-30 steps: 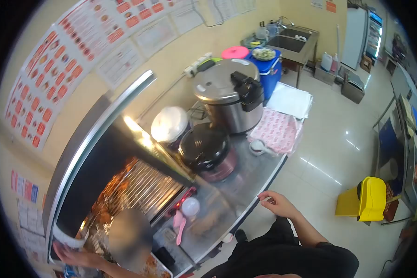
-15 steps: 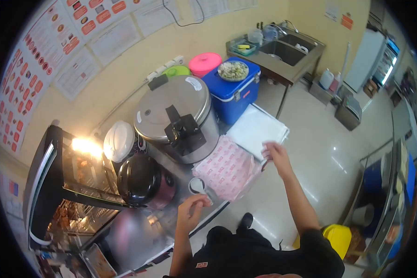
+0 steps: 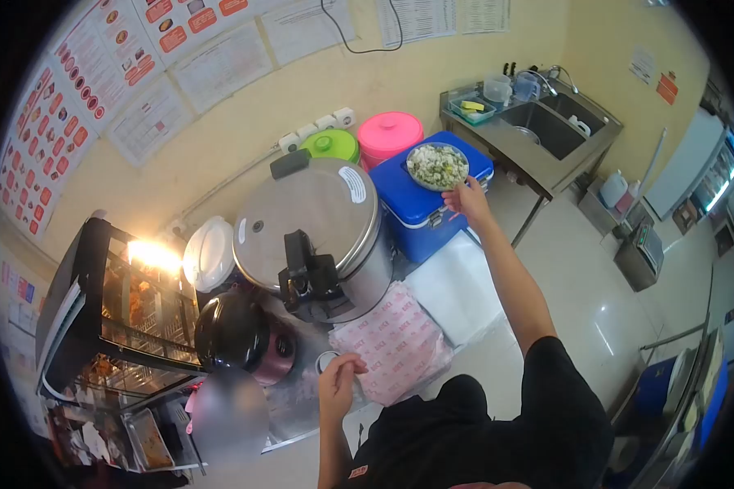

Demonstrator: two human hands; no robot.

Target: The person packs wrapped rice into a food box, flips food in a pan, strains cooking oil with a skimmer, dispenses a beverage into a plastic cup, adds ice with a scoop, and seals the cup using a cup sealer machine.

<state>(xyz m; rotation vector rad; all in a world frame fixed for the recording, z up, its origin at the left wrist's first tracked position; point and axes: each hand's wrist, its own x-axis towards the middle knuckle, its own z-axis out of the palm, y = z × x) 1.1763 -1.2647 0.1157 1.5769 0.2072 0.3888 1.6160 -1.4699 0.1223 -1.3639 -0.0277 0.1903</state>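
- In the head view, the right hand (image 3: 467, 200) is held out at the near edge of a round, shallow bowl (image 3: 420, 185), its fingers partly curled; the rim appears to be touched, but whether it is gripped cannot be told.
- The bowl is filled with coarsely chopped white and green pieces (image 3: 438, 165) and is set on the smooth lid of a boxy blue plastic cooler (image 3: 420, 240).
- The left hand (image 3: 339, 377) is held loosely curled above a stack of creased white paper printed in pink (image 3: 395, 342); a small round white object (image 3: 326, 360) is partly hidden behind it, and whether it is held cannot be told.
- Beside the cooler, flat white sheets (image 3: 453, 285) are laid out.
- A broad, cylindrical brushed-metal cooker (image 3: 306, 208) with a black latch is placed alongside, near a glossy, rounded black-and-maroon cooker (image 3: 232, 330).
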